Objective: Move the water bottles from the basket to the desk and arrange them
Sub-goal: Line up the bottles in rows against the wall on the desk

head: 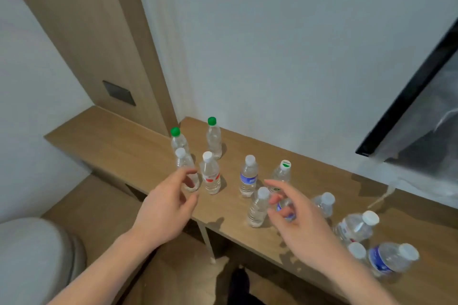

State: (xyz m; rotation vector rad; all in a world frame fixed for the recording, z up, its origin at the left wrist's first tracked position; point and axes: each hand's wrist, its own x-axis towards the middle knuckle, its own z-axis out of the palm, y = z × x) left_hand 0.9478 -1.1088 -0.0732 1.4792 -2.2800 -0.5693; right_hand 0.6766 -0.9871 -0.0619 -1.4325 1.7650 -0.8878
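**Already on the desk: arranging the bottles**

Evidently the arranging step, not the carrying one: no basket in view, and every clear plastic water bottle in sight standing on the long light-wood desk [247,146] against the pale wall.

At the back, two green-capped clear bottles [213,137], the left one partly behind a white-capped bottle [184,168]. Beside that, a white-capped bottle with a red label [210,173]. Further right, a blue-labelled bottle [248,177], a bottle with a green-and-white cap [282,173], and nearest the desk edge a plain clear bottle [258,207]. Well to the right, a looser cluster of four more white-capped bottles [357,228], tilted by the lens or leaning; hard to say which.

Left hand [164,208] open, fingers spread and curled, hovering just before the white-capped bottle, grasping nothing. Right hand [301,218] likewise released, fingertips [273,199] just beside the plain bottle's cap, with another bottle partly hidden behind the palm; contact unclear.

Probably next: closing each hand around a bottle body, low enough not to tip it, and sliding it into line with its neighbours. Light, nearly empty bottles, so likely easy to knock over.
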